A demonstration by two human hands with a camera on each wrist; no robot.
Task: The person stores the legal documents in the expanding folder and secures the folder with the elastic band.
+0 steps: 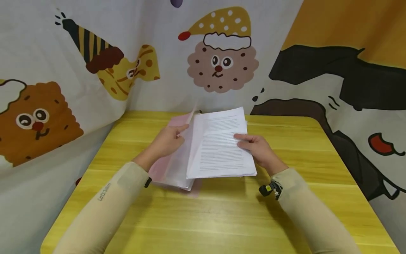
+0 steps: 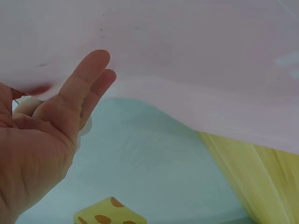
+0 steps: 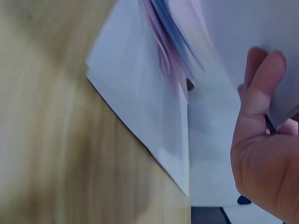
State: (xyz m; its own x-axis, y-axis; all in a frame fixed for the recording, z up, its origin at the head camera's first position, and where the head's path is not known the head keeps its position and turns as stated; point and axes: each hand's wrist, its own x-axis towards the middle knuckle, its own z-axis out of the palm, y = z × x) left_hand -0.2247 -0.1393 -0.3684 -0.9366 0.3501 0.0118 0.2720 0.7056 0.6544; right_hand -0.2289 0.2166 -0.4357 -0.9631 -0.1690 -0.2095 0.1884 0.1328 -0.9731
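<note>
A pink translucent folder (image 1: 159, 168) lies open at the middle of the table, partly under the papers. My left hand (image 1: 168, 141) pinches the edge of its raised cover; in the left wrist view, the cover (image 2: 196, 56) spreads above the extended fingers (image 2: 88, 74). From the right side, my right hand (image 1: 260, 151) grips a stack of printed sheets (image 1: 222, 146), thumb on one face and fingers on the other. The sheets tilt over the folder's right part. Under them, the right wrist view shows more white paper (image 3: 135, 93) and pink and blue edges of the folder.
The yellow wood-grain table (image 1: 219, 218) spreads around the folder. Behind it hangs a curtain (image 1: 165, 95) printed with cartoon biscuits, meeting the table's back edge. Both forearms wear beige sleeves, with a dark wrist strap (image 1: 269, 189) on the right.
</note>
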